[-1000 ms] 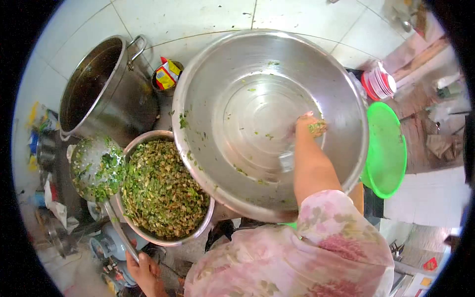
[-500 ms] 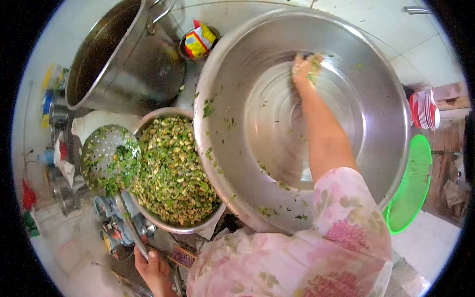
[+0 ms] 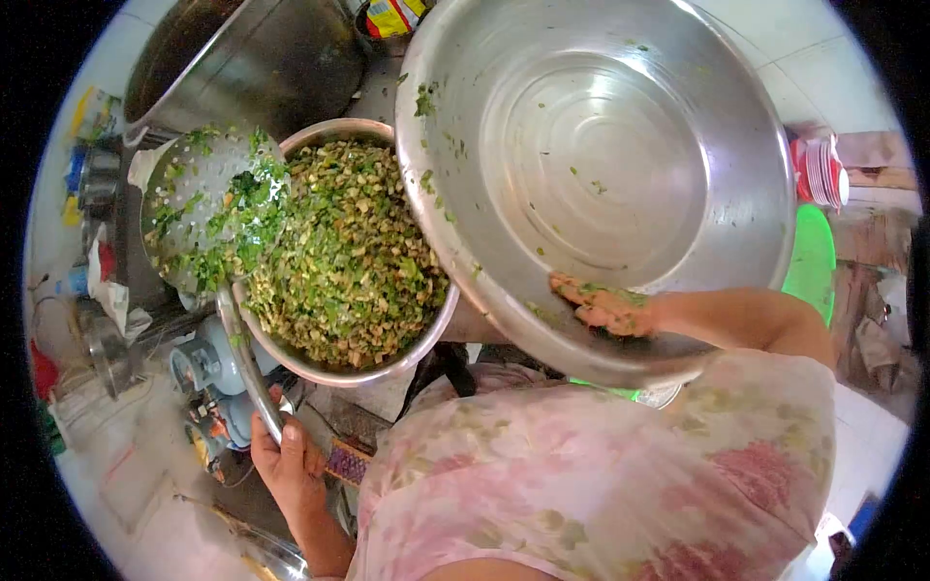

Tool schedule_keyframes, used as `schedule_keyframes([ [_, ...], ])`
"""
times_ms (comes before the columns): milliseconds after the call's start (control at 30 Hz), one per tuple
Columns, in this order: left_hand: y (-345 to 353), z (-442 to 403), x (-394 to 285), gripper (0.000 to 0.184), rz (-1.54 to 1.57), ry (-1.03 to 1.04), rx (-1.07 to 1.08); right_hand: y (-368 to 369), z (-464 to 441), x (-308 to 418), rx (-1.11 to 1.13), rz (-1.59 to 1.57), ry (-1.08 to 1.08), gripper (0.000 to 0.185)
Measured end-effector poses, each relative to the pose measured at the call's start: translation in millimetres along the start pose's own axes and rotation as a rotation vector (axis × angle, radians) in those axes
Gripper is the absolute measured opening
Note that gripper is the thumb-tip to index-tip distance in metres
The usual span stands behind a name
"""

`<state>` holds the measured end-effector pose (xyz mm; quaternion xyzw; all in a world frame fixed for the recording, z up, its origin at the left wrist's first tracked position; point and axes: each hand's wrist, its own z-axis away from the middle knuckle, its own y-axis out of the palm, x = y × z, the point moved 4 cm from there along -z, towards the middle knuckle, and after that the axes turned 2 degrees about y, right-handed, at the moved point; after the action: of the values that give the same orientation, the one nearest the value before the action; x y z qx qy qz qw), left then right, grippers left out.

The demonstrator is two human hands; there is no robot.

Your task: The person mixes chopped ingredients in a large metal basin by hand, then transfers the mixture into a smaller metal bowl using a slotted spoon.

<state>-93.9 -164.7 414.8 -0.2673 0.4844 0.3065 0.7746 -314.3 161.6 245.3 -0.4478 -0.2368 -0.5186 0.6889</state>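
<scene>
My left hand (image 3: 291, 465) is closed around the handle of a big perforated skimmer (image 3: 211, 198). Chopped greens cling to the skimmer's round head, which sits at the left edge of a steel bowl (image 3: 325, 376). That bowl is heaped with a chopped green and brown mixture (image 3: 354, 257). Inside a wide steel basin (image 3: 601, 184), my right hand (image 3: 605, 308) lies along the near wall with its fingers stretched out. Green bits stick to this hand. Scattered scraps dot the basin's wall and floor.
A tall steel pot (image 3: 291, 73) stands behind the bowl, with a red and yellow packet (image 3: 392, 17) beside it. Blue gas-burner parts (image 3: 208, 363) are at lower left. A green plastic basket (image 3: 812, 261) and stacked red-and-white containers (image 3: 821, 172) stand to the right.
My right hand has come from the basin's far side to its near wall. My left hand still grips the skimmer. The bowl and basin appear higher in view.
</scene>
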Motion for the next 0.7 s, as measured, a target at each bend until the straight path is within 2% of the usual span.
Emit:
schedule_keyframes([
  [100,-17.8,3.3,7.5,0.042,0.02,0.015,0.042,16.3,5.7,-4.9,-0.033,-0.34,0.22,0.059],
  [133,-24.8,4.4,10.6,0.042,0.033,0.021,0.06,12.3,-4.9,11.2,-0.057,-0.433,0.249,0.064],
  [233,-43.4,13.5,17.8,0.04,0.027,0.01,0.072,-16.3,-39.6,89.5,-0.312,-0.733,0.256,0.072],
  [300,-58.2,17.2,23.7,0.039,0.092,-0.011,0.08,-47.6,-52.6,151.9,-0.529,-0.984,0.22,0.074],
  [400,-80.5,20.7,31.3,0.036,0.096,-0.02,0.082,-71.8,-48.9,244.2,-0.628,-1.094,-0.214,0.067],
  [500,-101.1,25.8,36.2,0.035,0.079,-0.012,0.107,-61.0,-47.1,297.3,-0.909,-0.745,-0.621,0.056],
  [533,-105.9,24.9,39.0,0.035,0.094,0.003,0.112,-45.6,-68.2,290.8,-0.892,-0.743,-0.591,0.052],
  [567,-110.7,26.5,44.9,0.035,0.112,0.026,0.116,-21.9,-103.0,274.9,-0.913,-0.117,-0.444,0.05],
  [600,-116.1,28.1,48.1,0.035,0.117,0.033,0.122,-3.7,-124.5,293.5,-0.964,0.497,-0.347,0.048],
  [633,-123.4,29.9,51.1,0.035,0.089,0.029,0.104,5.3,-126.4,299.2,-0.316,0.82,0.037,0.05],
  [700,-127.8,27.7,57.6,0.037,0.068,0.013,0.057,-23.6,-134.1,269.9,-0.989,0.373,-0.262,0.052],
])
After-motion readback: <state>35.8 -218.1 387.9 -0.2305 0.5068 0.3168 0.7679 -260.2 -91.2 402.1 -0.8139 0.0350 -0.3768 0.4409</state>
